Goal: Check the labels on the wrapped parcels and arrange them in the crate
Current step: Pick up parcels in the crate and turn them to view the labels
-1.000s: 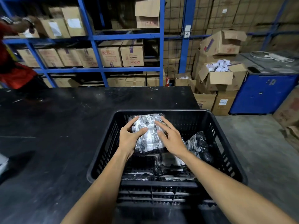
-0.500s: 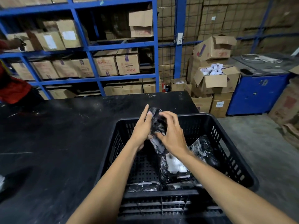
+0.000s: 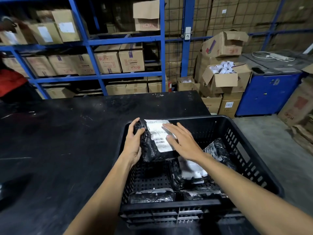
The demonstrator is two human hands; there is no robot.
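**Label Up, Parcel Poised at the Crate's Far Corner**

Head view: at centre frame, a black plastic-wrapped parcel (image 3: 152, 146) with a white barcode shipping label (image 3: 160, 135) facing up is held over the far left corner of the black slotted plastic crate (image 3: 250, 150). The left hand (image 3: 133, 143) grips the parcel's left edge, fingers curled round it; the right hand (image 3: 183, 143) lies flat and open on the label, grasping nothing. The parcel's long axis runs away from the camera, between both hands (the left alone bears it, by appearances). More wrapped parcels (image 3: 188, 173) lie lower in the crate, toward lower centre, on the black worktable (image 3: 59, 141).
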